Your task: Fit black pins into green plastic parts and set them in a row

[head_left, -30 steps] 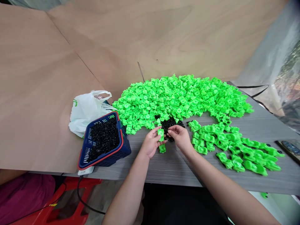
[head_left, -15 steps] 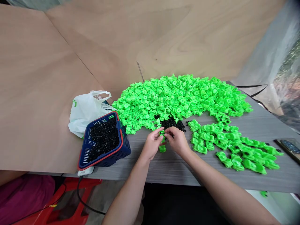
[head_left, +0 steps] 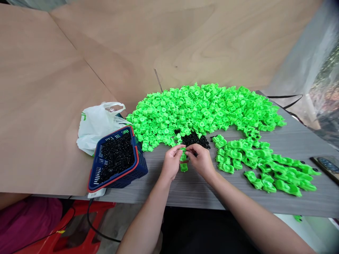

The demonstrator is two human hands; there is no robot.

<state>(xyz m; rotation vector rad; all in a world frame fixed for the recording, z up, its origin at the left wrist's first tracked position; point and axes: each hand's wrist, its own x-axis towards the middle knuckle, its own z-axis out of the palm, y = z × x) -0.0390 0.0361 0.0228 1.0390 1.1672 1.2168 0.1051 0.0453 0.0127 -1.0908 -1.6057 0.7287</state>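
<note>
Between my two hands is a bright green moulded plastic part, its long end pointing toward me. My left hand pinches its left side near the far end. From the other side my right hand closes its thumb and fingertips on the same far end. Whether a small black piece sits between the fingertips cannot be made out. Just beyond my hands lies a small heap of black pieces, partly hidden by my right hand.
A large pile of green parts covers the table's back. Rows of green parts with black pieces lie to the right. At left stand a blue basket of black pieces and a white plastic bag. A phone-like object lies far right.
My fingers have shifted slightly at the green part's far end, and its top has tilted a little. Both hands stay in nearly the same place.
</note>
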